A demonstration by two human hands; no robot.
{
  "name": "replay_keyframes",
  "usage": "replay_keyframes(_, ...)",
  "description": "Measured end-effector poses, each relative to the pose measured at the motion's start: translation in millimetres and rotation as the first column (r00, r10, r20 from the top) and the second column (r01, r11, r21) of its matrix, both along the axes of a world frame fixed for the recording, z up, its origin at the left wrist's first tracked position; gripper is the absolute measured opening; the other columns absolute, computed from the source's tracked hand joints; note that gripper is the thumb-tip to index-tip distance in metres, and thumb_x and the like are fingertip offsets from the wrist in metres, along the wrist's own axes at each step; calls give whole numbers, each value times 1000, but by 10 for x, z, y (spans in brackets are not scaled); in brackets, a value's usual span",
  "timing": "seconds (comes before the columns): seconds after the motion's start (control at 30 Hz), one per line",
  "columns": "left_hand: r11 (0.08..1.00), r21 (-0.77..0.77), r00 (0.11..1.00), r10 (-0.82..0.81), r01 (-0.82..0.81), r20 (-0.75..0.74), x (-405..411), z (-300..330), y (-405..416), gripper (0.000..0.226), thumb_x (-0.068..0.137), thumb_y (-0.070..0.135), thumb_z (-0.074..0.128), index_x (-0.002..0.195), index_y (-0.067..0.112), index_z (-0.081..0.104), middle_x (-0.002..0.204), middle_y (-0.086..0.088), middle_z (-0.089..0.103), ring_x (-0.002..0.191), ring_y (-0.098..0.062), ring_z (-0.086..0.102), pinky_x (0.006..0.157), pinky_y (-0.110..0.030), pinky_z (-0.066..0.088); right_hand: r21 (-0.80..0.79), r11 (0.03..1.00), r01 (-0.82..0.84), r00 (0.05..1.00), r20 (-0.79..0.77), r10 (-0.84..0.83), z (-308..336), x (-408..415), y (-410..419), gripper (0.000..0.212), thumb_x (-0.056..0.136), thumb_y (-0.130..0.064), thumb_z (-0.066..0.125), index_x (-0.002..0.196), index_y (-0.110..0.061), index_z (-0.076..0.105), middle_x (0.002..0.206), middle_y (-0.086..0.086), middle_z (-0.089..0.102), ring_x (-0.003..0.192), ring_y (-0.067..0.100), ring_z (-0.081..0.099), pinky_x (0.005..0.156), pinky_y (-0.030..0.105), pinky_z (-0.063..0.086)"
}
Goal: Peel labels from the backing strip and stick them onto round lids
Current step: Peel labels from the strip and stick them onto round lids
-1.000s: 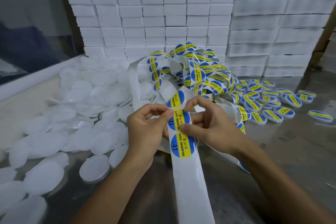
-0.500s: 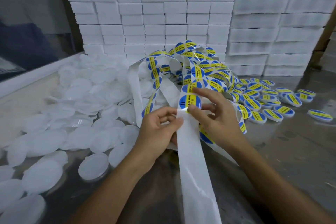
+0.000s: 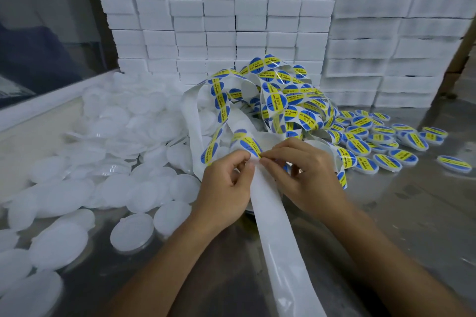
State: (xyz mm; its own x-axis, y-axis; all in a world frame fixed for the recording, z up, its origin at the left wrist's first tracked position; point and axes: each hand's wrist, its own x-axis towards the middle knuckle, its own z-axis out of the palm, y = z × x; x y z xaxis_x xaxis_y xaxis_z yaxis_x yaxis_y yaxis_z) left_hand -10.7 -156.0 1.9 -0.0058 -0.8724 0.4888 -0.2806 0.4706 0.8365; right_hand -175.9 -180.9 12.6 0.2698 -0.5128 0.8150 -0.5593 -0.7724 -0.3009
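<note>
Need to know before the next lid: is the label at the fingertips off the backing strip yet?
Partly on: the label lies mostly on the backing strip; right hand pinches its near edge.

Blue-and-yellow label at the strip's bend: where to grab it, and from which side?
Pinch the label at its near edge, where it meets the bare backing strip, coming from the right. That is where the right hand pinches now, while the left hand grips the strip beside it. Peel away from the left hand.

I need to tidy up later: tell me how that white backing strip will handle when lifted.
Probably floppy: the backing strip curls and loops on itself in the pile. Likely light and slippery, since its bare stretch looks thin and glossy. It may tangle, being heaped in coils beyond the hands.
</note>
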Motion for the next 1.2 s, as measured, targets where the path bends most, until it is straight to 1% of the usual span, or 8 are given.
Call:
replay_keyframes(0.1,1000,30,999,-4,2,45,-2,-30,-15,22,90,30,51,68,31,52,53,7,37,50,-15,34,52,-35,32,10,1000,-6,1000,-29,6,23,-29,5,8,89,-19,72,93,-14,76,82,-3,66,67,8,59,60,19,43)
replay_keyframes(0.27,1000,-5,994,-19,19,108,-10,-47,-17,20,95,23,50,77,28,58,55,-1,38,50,-16,35,51,-33,31,53,998,-31,999,-29,32,28,-13,31,8,90,-19,72,92,-13,77,83,-1,67,67,9,59,59,21,46)
replay_keyframes(0.37,999,-41,986,8,-1,164,9,-61,-19,28,96,12,51,78,32,55,57,1,39,49,-12,34,49,-34,31,126,991,-36,999,31,32,38,-18,37,5,90,-16,70,89,-14,75,81,-4,66,69,10,59,62,12,42)
replay_keyframes(0.47,999,-44,980,29,-20,197,21,-46,-8,23,96,10,53,87,31,56,59,3,43,48,-10,38,50,-28,35,252,968,-17,977,211,-37,48,-4,50,5,89,-14,72,86,-17,75,78,-9,69,66,13,62,59,17,48)
replay_keyframes(0.63,997,-33,990,70,-67,123,38,-15,-8,16,94,9,56,98,24,58,66,-6,61,65,-35,61,66,-47,55,543,787,-293,711,674,-200,168,-66,44,5,87,-11,72,85,-13,76,69,0,73,55,10,63,50,18,49)
replay_keyframes(0.83,980,-19,979,199,-198,47,71,-45,-46,20,89,19,67,84,20,48,57,-1,64,57,-25,60,63,-39,54,408,649,-642,393,902,-177,280,-61,90,5,77,-12,75,80,-13,79,80,5,75,70,11,70,64,16,55)
replay_keyframes(1.0,977,-11,975,212,-212,68,49,-83,-60,21,86,25,72,74,27,55,53,13,61,48,-5,56,51,-15,44,317,530,-786,327,942,-80,257,118,165,14,69,-8,68,73,-15,80,80,6,75,71,14,73,63,19,57)
replay_keyframes(1.2,975,3,951,218,-224,217,32,-155,-93,8,88,29,68,93,35,67,58,19,57,52,-1,54,56,-25,46,248,463,-851,298,954,36,294,127,203,20,72,-6,63,78,-13,80,83,6,76,76,15,74,66,20,57)
